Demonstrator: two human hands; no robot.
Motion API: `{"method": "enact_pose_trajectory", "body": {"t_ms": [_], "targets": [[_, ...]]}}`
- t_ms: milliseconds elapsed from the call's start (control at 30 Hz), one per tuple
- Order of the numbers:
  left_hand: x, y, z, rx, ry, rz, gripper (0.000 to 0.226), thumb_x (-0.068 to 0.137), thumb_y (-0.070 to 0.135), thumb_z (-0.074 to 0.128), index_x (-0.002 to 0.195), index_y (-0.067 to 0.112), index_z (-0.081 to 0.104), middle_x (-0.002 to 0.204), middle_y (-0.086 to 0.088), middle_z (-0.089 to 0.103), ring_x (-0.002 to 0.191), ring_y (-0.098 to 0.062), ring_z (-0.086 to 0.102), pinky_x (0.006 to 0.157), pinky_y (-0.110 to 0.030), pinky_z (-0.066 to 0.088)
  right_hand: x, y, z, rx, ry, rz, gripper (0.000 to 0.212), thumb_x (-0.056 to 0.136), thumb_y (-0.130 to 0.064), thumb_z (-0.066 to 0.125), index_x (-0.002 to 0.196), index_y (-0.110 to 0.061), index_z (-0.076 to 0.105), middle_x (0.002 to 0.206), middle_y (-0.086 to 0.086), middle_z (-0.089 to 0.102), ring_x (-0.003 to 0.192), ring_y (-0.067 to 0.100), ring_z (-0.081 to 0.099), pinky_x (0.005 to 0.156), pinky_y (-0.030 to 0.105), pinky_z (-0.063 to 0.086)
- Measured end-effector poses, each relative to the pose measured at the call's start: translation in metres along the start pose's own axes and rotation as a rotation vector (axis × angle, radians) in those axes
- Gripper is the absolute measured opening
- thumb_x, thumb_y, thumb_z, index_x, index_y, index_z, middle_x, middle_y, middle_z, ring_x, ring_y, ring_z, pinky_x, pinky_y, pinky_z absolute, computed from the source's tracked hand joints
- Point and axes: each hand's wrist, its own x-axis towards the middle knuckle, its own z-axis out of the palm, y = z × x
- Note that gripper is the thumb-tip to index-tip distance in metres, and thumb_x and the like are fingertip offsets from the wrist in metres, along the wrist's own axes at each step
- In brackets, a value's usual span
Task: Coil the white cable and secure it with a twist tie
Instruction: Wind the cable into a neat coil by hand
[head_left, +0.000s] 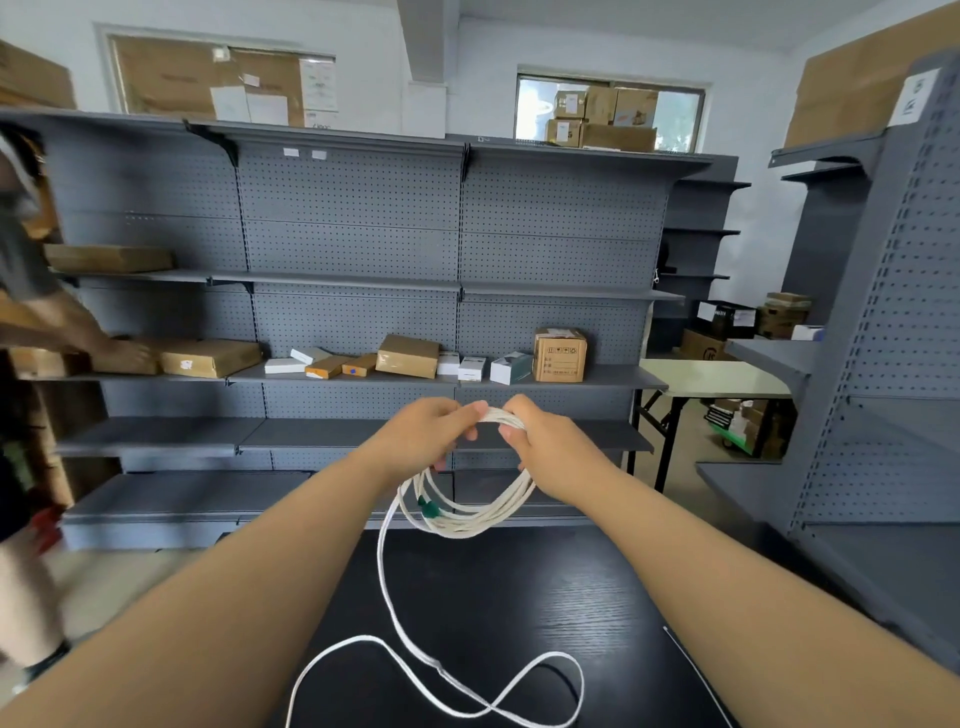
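Observation:
The white cable (470, 512) hangs as a coil of several loops in front of me, above the far edge of the black table (519, 613). A green connector (429, 508) shows on the coil's lower left. My left hand (422, 434) grips the top of the coil on its left side, and my right hand (540, 441) grips the top on the right, close beside it. The uncoiled tail drops from the coil's left and lies in loose curves (441, 675) on the table. A thin white twist tie (693, 673) lies on the table at the right.
Grey pegboard shelving (353, 291) stands behind the table, with cardboard boxes (560, 356) and small packages on one shelf. Another person's arm (67, 332) reaches onto that shelf at the left. More grey shelving (883, 364) rises at the right, and a pale folding table (711, 376) stands behind.

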Motion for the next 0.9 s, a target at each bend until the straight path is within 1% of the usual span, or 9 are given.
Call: {"method": "enact_pose_trajectory", "body": {"t_ms": [100, 200, 333, 467, 533, 600, 667, 800, 900], "targets": [[-0.003, -0.008, -0.011, -0.247, -0.085, -0.157, 0.049, 0.088, 0.059, 0.044, 0.072, 0.016, 0.062, 0.054, 0.004, 0.05, 0.05, -0.014, 0.057, 0.055, -0.026, 0.043, 0.005, 0.0, 0.0, 0.071, 0.027, 0.119, 0.012, 0.1, -0.032, 0.034, 0.1, -0.023, 0.041, 0.085, 0.01, 0.06, 0.079, 0.029, 0.062, 0.069, 0.039, 0.049], [-0.007, -0.015, -0.016, -0.449, -0.145, -0.212, 0.051, 0.089, 0.059, 0.041, 0.077, 0.014, 0.061, 0.055, 0.002, 0.051, 0.053, -0.019, 0.058, 0.054, -0.026, 0.045, 0.011, -0.003, 0.004, 0.133, 0.038, 0.197, 0.014, 0.1, -0.032, 0.034, 0.1, -0.021, 0.042, 0.083, 0.008, 0.057, 0.078, 0.027, 0.059, 0.065, 0.037, 0.048], [-0.011, -0.023, -0.018, -0.669, -0.157, -0.157, 0.049, 0.079, 0.059, 0.048, 0.091, 0.012, 0.055, 0.062, -0.002, 0.052, 0.059, -0.021, 0.057, 0.063, -0.031, 0.045, 0.021, -0.009, 0.011, 0.262, 0.089, 0.292, 0.015, 0.1, -0.031, 0.034, 0.099, -0.02, 0.043, 0.087, 0.01, 0.055, 0.081, 0.027, 0.056, 0.075, 0.047, 0.053], [-0.012, -0.033, -0.02, -0.755, -0.065, -0.076, 0.044, 0.077, 0.043, 0.058, 0.106, 0.011, 0.051, 0.075, -0.004, 0.054, 0.065, -0.019, 0.054, 0.058, -0.027, 0.046, 0.029, -0.015, 0.017, 0.31, 0.126, 0.34, 0.015, 0.099, -0.03, 0.034, 0.096, -0.019, 0.044, 0.082, 0.009, 0.052, 0.077, 0.026, 0.053, 0.078, 0.052, 0.055], [-0.009, -0.037, -0.021, -0.671, 0.048, -0.055, 0.039, 0.08, 0.036, 0.065, 0.111, 0.014, 0.055, 0.075, -0.001, 0.057, 0.062, -0.014, 0.055, 0.058, -0.026, 0.047, 0.032, -0.02, 0.021, 0.342, 0.136, 0.357, 0.015, 0.099, -0.031, 0.034, 0.096, -0.019, 0.044, 0.082, 0.009, 0.052, 0.077, 0.026, 0.053, 0.079, 0.054, 0.054], [-0.005, -0.042, -0.021, -0.451, 0.229, -0.016, 0.02, 0.087, 0.042, 0.059, 0.099, 0.025, 0.058, 0.066, 0.004, 0.057, 0.05, -0.006, 0.054, 0.054, -0.022, 0.044, 0.035, -0.027, 0.025, 0.346, 0.128, 0.355, 0.015, 0.099, -0.032, 0.034, 0.098, -0.02, 0.044, 0.085, 0.01, 0.054, 0.081, 0.028, 0.056, 0.08, 0.055, 0.054], [-0.002, -0.047, -0.022, -0.33, 0.367, 0.047, 0.022, 0.092, 0.047, 0.046, 0.085, 0.028, 0.054, 0.056, 0.006, 0.051, 0.04, -0.004, 0.048, 0.046, -0.018, 0.04, 0.037, -0.036, 0.029, 0.337, 0.113, 0.338, 0.016, 0.099, -0.032, 0.035, 0.1, -0.019, 0.044, 0.087, 0.009, 0.056, 0.084, 0.029, 0.061, 0.08, 0.053, 0.054], [-0.001, -0.051, -0.028, -0.197, 0.522, 0.143, 0.036, 0.097, 0.046, 0.029, 0.086, 0.022, 0.053, 0.061, 0.011, 0.047, 0.058, -0.009, 0.047, 0.055, -0.029, 0.038, 0.041, -0.051, 0.034, 0.248, 0.14, 0.27, 0.015, 0.098, -0.028, 0.039, 0.103, -0.015, 0.044, 0.095, 0.009, 0.059, 0.084, 0.026, 0.064, 0.081, 0.045, 0.053], [-0.001, -0.05, -0.036, -0.083, 0.541, 0.177, 0.037, 0.097, 0.046, 0.027, 0.087, 0.022, 0.054, 0.068, 0.01, 0.052, 0.066, -0.007, 0.049, 0.056, -0.026, 0.033, 0.043, -0.061, 0.037, 0.119, 0.185, 0.181, 0.023, 0.097, -0.022, 0.043, 0.119, -0.016, 0.041, 0.109, 0.008, 0.06, 0.091, 0.022, 0.06, 0.076, 0.034, 0.047]]}}
